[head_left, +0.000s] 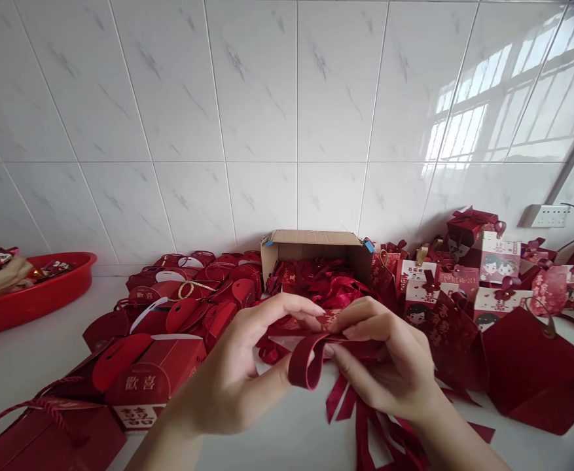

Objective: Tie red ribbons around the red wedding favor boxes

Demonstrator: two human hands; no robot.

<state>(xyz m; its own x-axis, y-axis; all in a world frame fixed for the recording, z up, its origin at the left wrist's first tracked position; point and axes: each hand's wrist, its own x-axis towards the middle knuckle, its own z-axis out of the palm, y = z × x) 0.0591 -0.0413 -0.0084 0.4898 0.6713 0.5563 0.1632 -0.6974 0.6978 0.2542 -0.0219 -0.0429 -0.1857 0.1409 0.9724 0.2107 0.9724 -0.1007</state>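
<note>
In front of me, my left hand [247, 366] and my right hand [389, 356] hold a red gift box between them, mostly hidden by the fingers. A dark red strap [306, 366] bends into a loop at its near side. My left thumb touches that loop, while the left fingertips rest on the box top. The right thumb and fingers pinch by the strap's end. Under the hands, loose red ribbons [360, 418] trail on the white table. Behind them, a cardboard carton [269, 265] lies on its side with many red ribbons inside.
On the left are several red gift boxes with rope handles [139, 383]. Finished-looking boxes with bows and cartoon figures [500, 261] crowd the right. Another person's hand [2, 278] reaches over a red basin [65, 294]. A power strip [544, 216] sits against the tiled wall.
</note>
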